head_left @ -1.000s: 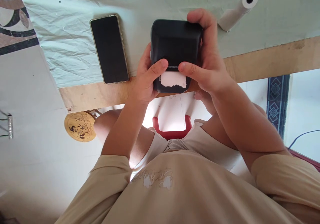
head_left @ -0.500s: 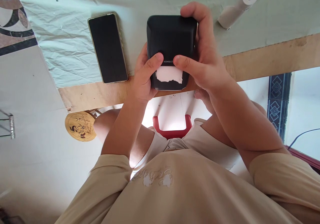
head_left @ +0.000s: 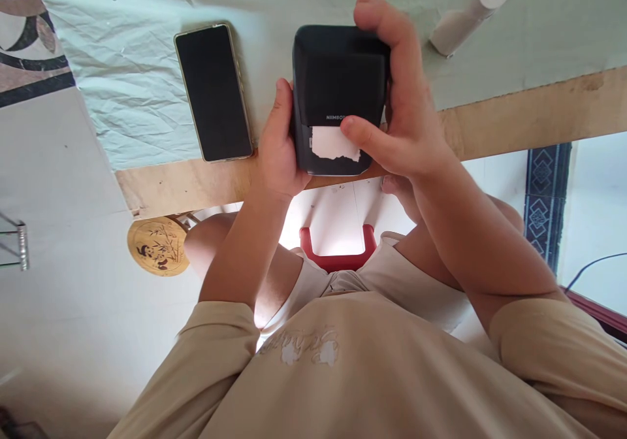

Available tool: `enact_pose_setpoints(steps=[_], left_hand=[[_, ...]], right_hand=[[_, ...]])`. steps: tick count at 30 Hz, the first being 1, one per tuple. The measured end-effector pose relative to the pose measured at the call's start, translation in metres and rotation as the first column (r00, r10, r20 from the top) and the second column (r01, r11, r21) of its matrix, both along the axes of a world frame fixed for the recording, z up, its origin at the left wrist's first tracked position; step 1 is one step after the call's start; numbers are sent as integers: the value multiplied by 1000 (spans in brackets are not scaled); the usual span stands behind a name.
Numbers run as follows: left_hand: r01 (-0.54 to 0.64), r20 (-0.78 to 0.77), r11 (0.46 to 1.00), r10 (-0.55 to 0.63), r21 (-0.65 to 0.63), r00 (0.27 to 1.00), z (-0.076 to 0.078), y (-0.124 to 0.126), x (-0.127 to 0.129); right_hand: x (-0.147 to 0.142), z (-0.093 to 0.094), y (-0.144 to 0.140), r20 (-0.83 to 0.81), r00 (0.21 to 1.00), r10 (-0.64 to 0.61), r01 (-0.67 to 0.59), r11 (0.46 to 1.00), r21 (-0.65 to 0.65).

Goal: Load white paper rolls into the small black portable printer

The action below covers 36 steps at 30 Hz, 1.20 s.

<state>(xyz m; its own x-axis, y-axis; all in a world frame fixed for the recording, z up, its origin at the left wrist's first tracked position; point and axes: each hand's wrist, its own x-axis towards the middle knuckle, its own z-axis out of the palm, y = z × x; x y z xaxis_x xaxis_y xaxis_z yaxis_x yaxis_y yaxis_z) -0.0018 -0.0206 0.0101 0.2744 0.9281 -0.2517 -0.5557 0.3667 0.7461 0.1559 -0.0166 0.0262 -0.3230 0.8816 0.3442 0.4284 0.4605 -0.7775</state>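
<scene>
Left of the printer (head_left: 337, 80) the phone (head_left: 214, 93) blocks you; right, cloth lies bare up to the paper roll (head_left: 467, 14).

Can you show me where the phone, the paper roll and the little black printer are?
phone (head_left: 214, 93), head view, middle of its dark screen.
paper roll (head_left: 467, 14), head view, side of the white roll.
printer (head_left: 337, 73), head view, middle of its black top.
</scene>
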Motion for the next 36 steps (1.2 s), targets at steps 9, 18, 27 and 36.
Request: enact_pose_setpoints(steps=[9,18,27,36], left_hand=[[-9,54,1000,8,24,999,-2,-1,-3],[22,62,999,-20,-32,998,1,4,-1],[-4,12,1000,4,-9,1000,-2,-3,3],[66,-31,998,-66,13,997,4,-1,1]], right_hand=[[2,-4,0,-67,997,45,-48,998,-47],[11,12,-1,33,999,-19,17,999,49],[6,33,7,-56,815,-576,578,815,31],[4,24,-1,446,853,-271,270,960,66]])
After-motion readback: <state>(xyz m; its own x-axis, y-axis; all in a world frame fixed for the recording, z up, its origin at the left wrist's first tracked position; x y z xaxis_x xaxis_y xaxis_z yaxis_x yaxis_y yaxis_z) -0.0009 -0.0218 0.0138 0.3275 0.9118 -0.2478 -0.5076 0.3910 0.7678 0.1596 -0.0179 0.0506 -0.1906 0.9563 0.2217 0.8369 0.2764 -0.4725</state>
